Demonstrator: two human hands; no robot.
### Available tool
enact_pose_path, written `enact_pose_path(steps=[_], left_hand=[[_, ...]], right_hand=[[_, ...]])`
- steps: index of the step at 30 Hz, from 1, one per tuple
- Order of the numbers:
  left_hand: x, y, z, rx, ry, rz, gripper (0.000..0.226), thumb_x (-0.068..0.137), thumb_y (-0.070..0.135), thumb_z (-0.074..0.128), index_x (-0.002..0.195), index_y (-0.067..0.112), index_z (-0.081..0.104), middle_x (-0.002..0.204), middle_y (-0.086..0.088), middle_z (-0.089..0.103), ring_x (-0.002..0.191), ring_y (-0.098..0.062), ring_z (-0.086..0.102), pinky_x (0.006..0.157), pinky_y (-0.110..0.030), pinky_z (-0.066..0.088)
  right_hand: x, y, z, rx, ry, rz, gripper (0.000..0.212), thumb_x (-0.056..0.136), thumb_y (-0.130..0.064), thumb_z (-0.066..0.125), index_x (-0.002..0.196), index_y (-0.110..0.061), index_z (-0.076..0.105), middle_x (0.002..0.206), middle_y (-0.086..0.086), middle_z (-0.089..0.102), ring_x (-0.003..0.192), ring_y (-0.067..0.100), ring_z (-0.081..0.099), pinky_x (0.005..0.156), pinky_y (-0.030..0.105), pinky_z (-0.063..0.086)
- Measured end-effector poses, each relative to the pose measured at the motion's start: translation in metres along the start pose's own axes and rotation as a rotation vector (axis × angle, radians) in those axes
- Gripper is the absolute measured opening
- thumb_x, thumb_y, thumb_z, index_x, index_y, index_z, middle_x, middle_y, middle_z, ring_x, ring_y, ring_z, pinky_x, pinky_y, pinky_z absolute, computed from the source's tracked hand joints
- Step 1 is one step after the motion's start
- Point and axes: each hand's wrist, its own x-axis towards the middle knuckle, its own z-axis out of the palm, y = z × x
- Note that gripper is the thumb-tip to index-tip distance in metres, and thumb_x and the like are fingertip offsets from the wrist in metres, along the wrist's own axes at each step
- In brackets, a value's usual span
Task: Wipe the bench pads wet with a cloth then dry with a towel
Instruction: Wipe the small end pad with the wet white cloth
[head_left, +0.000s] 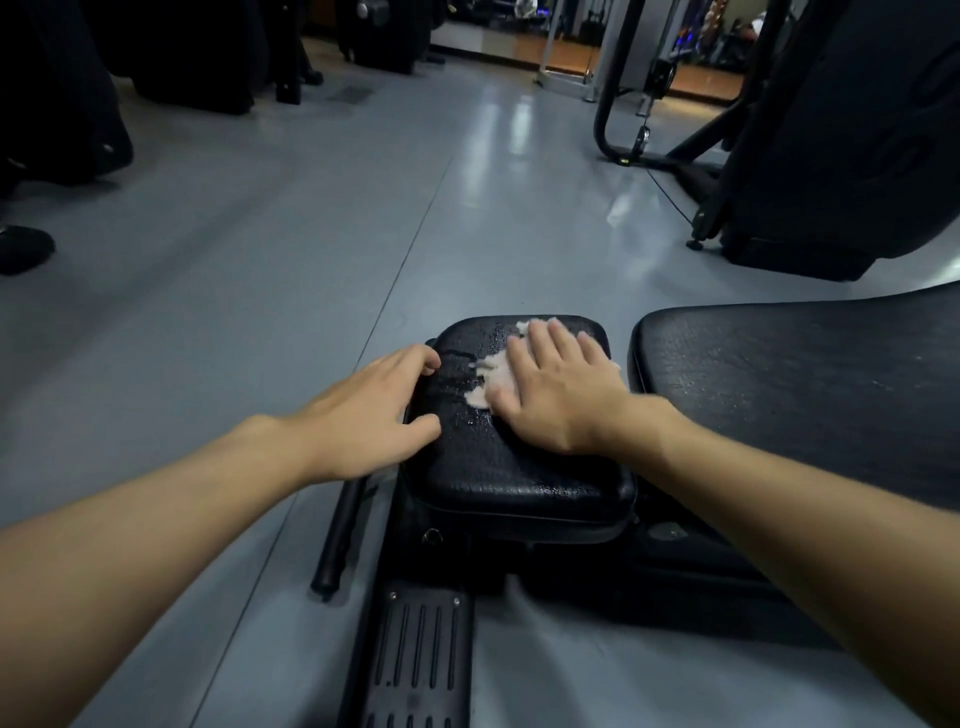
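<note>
A small black seat pad (519, 467) sits in the middle of the view, its top glistening with wet streaks. My right hand (558, 387) lies flat with straight fingers on a pale wet cloth (491, 376), pressing it onto the far part of the pad. Most of the cloth is hidden under the palm. My left hand (374, 410) rests on the pad's left edge, fingers bent over the rim and thumb on top. A longer black back pad (805, 384) extends to the right, apart from both hands.
Below the seat pad runs the black bench frame with a ribbed foot plate (415, 660) and a black bar (340, 535) at its left. Grey shiny floor (260, 260) spreads ahead. Dark gym machines stand at the right (831, 156) and far left.
</note>
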Motion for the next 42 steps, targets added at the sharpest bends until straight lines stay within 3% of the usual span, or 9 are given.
enact_pose_path(steps=[4,7,9,17,21,27,33,39,42], left_hand=[[-0.009,-0.003,-0.001,-0.008,-0.013,0.019,0.055,0.092,0.031,0.054,0.142,0.022,0.033,0.149,0.003,0.042,0.137,-0.011,0.037,0.099,-0.022,0.029],[-0.02,-0.008,-0.002,0.071,-0.106,0.059,0.079,0.08,0.072,0.043,0.143,0.026,0.03,0.156,0.01,0.031,0.138,-0.012,0.036,0.11,-0.028,0.031],[-0.026,-0.01,-0.001,0.11,-0.134,0.085,0.091,0.075,0.083,0.047,0.144,0.026,0.03,0.153,0.017,0.023,0.134,-0.009,0.038,0.11,-0.03,0.033],[-0.033,-0.01,0.004,0.001,-0.054,0.023,0.092,0.074,0.073,0.066,0.148,0.026,0.038,0.149,0.019,0.033,0.129,-0.009,0.047,0.108,-0.032,0.039],[-0.034,-0.01,0.006,-0.018,-0.02,0.004,0.091,0.072,0.071,0.071,0.144,0.025,0.039,0.146,0.015,0.041,0.127,-0.01,0.05,0.107,-0.033,0.041],[-0.038,-0.012,0.005,0.023,-0.048,0.042,0.113,0.067,0.065,0.08,0.15,0.021,0.017,0.158,0.004,0.033,0.141,-0.016,0.036,0.115,-0.03,0.029],[-0.041,-0.013,0.009,-0.007,-0.02,0.0,0.101,0.068,0.064,0.08,0.144,0.023,0.027,0.15,0.003,0.042,0.136,-0.02,0.042,0.111,-0.036,0.036],[-0.043,-0.012,0.014,-0.055,0.007,-0.064,0.096,0.068,0.059,0.083,0.137,0.021,0.029,0.143,0.002,0.043,0.127,-0.016,0.045,0.104,-0.03,0.039],[-0.043,-0.013,0.013,-0.055,0.026,-0.08,0.104,0.065,0.06,0.084,0.14,0.018,0.026,0.146,0.0,0.037,0.135,-0.019,0.04,0.109,-0.036,0.038]], right_hand=[[-0.066,-0.015,-0.001,-0.057,-0.014,-0.137,0.095,0.079,-0.06,-0.012,0.159,-0.013,0.01,0.167,0.015,0.002,0.154,0.03,-0.003,0.123,0.05,0.003],[-0.067,-0.012,-0.003,-0.037,-0.031,-0.152,0.086,0.087,-0.062,-0.004,0.159,-0.016,0.01,0.168,0.011,0.002,0.154,0.026,-0.003,0.124,0.046,0.001],[-0.043,-0.008,-0.003,-0.016,-0.031,-0.134,0.076,0.097,-0.06,0.007,0.16,-0.018,0.008,0.168,0.009,0.001,0.154,0.024,-0.003,0.124,0.045,0.0],[0.081,-0.009,-0.003,0.019,-0.067,0.051,0.066,0.095,-0.057,0.017,0.144,-0.017,0.036,0.155,0.013,0.033,0.147,0.029,0.023,0.117,0.051,0.018],[0.055,-0.019,-0.002,-0.01,-0.037,-0.015,0.068,0.098,-0.055,0.015,0.153,-0.016,0.026,0.163,0.014,0.018,0.152,0.029,0.01,0.121,0.051,0.01],[-0.058,-0.037,-0.001,-0.08,-0.023,-0.287,0.094,0.08,-0.062,-0.011,0.16,-0.016,0.009,0.168,0.011,0.0,0.154,0.026,-0.006,0.124,0.047,0.002],[-0.031,-0.034,-0.006,-0.072,-0.076,-0.28,0.077,0.096,-0.062,0.001,0.16,-0.019,0.001,0.168,0.006,-0.007,0.154,0.019,-0.01,0.124,0.042,-0.003],[0.077,-0.041,-0.005,0.006,-0.075,-0.117,0.066,0.097,-0.059,0.018,0.151,-0.024,0.032,0.162,0.01,0.022,0.151,0.024,0.012,0.12,0.049,0.01],[0.085,-0.047,-0.001,-0.021,-0.086,-0.09,0.064,0.096,-0.058,0.015,0.151,-0.029,0.033,0.162,0.008,0.022,0.151,0.025,0.011,0.12,0.051,0.009]])
